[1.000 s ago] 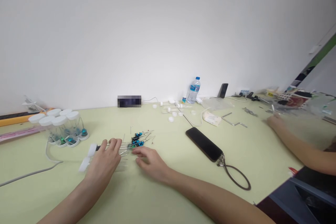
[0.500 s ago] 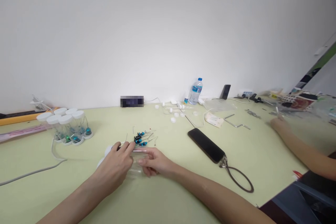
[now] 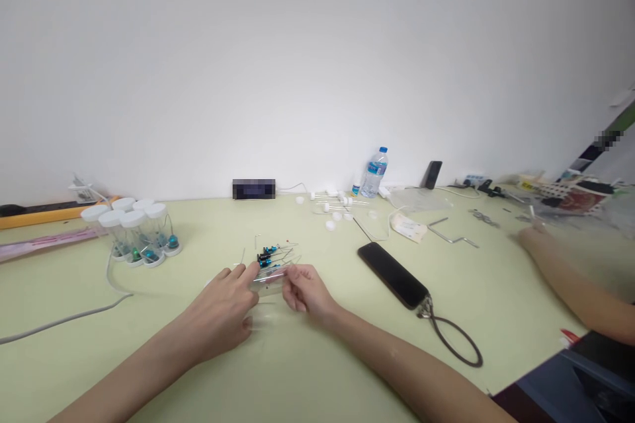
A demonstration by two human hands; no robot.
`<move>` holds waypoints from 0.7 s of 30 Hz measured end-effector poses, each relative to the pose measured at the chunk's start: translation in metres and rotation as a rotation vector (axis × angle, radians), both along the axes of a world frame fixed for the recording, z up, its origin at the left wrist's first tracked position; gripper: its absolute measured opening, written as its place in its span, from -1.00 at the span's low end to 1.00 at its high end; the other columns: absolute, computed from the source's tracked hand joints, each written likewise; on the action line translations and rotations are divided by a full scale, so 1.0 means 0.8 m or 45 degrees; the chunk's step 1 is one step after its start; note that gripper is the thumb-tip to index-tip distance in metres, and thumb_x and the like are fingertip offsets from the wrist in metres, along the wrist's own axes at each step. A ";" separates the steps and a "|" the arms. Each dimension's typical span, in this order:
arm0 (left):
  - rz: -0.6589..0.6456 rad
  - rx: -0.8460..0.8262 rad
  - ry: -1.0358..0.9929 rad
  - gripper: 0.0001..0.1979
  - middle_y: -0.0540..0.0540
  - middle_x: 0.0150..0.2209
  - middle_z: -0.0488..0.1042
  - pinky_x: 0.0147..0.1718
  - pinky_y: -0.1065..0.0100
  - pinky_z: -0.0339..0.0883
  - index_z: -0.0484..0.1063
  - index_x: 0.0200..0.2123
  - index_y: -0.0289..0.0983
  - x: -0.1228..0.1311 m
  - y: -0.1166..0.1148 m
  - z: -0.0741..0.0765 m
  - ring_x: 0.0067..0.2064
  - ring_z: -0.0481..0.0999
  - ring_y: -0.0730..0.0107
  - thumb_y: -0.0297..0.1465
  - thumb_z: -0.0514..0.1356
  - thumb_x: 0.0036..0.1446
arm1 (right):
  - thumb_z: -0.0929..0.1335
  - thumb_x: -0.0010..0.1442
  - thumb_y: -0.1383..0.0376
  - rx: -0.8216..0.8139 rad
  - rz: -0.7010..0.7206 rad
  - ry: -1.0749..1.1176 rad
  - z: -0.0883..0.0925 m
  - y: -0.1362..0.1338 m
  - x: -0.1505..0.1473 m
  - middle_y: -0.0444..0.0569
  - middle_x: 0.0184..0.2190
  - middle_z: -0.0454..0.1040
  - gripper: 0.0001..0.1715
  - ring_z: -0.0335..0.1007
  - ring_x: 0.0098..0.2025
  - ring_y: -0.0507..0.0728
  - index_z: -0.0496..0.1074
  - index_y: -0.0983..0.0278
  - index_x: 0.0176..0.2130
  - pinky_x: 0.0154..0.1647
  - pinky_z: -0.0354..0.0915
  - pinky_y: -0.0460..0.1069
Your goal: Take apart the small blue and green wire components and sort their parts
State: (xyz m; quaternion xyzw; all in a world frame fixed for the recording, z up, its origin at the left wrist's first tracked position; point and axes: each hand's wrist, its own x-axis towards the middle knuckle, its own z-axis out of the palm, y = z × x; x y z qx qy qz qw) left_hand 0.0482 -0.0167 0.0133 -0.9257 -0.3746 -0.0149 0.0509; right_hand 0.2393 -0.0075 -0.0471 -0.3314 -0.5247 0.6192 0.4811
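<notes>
A clear plastic tube [image 3: 270,275] spans the gap between my two hands above the table. My left hand [image 3: 223,310] has its fingers bent over the tube's left end, and its palm faces down. At the right end, my right hand [image 3: 308,292] pinches the tube between thumb and fingers. Another clear tube [image 3: 262,322] seems to lie low beside my left thumb, partly blurred. Just beyond the tube sits a small pile of blue and black metal pieces [image 3: 265,258] with thin wires. A bit of white cap [image 3: 211,282] shows behind my left hand.
Several capped clear jars [image 3: 136,238] holding blue pieces stand at left. Clear tubes with white caps [image 3: 332,203] lie near the wall. A phone with a strap [image 3: 394,274] and a bent metal rod [image 3: 451,232] lie rightward. Another person's hand [image 3: 536,238] works at far right.
My right hand has shifted right and slightly up, with its fingers now curled in at the tube's end. My left hand has moved slightly. The whole view has shifted a little.
</notes>
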 end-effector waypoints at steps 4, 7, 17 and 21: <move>0.041 -0.028 0.041 -0.88 -0.20 -0.23 0.36 -0.31 0.20 0.25 0.44 -0.59 -0.26 -0.009 0.005 0.004 -0.25 0.38 0.16 -0.51 0.12 -0.12 | 0.34 0.13 -0.01 -0.069 -0.187 -0.050 0.004 0.009 0.006 -0.18 -0.72 0.31 -0.51 0.12 -0.77 -0.11 0.48 0.39 -0.44 -0.79 -0.05 -0.19; 0.108 -0.013 0.049 -0.88 -0.20 -0.26 0.36 -0.31 0.19 0.25 0.43 -0.59 -0.27 -0.024 0.021 0.010 -0.26 0.40 0.15 -0.50 0.11 -0.12 | 0.36 0.11 0.02 -0.093 -0.288 0.008 0.008 0.015 0.013 -0.15 -0.63 0.36 -0.56 0.25 -0.68 -0.09 0.46 0.37 -0.45 -0.71 0.11 -0.19; 0.397 -0.195 -0.726 -0.68 -0.10 -0.07 0.33 -0.17 0.28 0.32 0.33 -0.60 -0.26 -0.084 0.078 0.039 -0.08 0.41 0.20 -0.15 0.15 0.02 | 0.36 0.06 -0.03 -0.166 -0.049 -0.181 -0.013 0.016 0.009 -0.06 -0.59 0.43 -0.50 0.40 -0.61 0.01 0.45 0.40 -0.42 -0.62 0.26 -0.13; 0.341 -0.655 -1.235 -0.65 -0.09 -0.03 0.36 -0.07 0.26 0.31 0.34 -0.61 -0.27 -0.069 0.068 0.031 0.01 0.38 0.17 -0.16 0.16 0.08 | 0.34 0.07 -0.04 -0.189 -0.024 -0.268 -0.021 0.007 -0.001 -0.05 -0.58 0.43 -0.48 0.41 -0.60 0.03 0.44 0.41 -0.39 -0.59 0.29 -0.10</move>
